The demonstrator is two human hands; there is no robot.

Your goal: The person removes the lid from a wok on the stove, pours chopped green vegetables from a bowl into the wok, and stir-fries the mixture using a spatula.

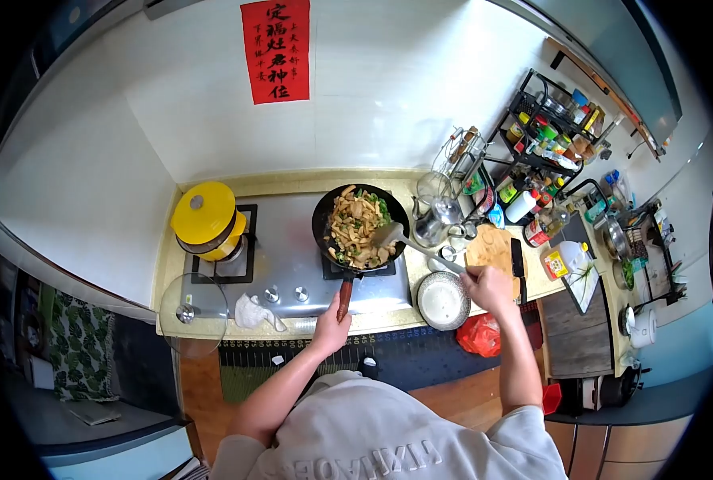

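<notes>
A dark wok [321,210] sits on the right burner of the steel stove, filled with stir-fried food [356,226] in pale brown pieces with some green ones. My left hand [331,329] is closed around the wok's reddish-brown handle [345,299]. In my right hand [488,288] is the grey handle of a spatula [387,234], and its blade rests in the food at the wok's right side. Just left of that hand, a round patterned plate [443,301] stands near the counter's front edge.
A yellow pot [205,218] stands on the left burner. A glass lid [194,312] and a white cloth [257,313] lie at the front edge. Right of the wok are a metal kettle [439,222], a cutting board [490,247], a knife [518,258] and several bottles.
</notes>
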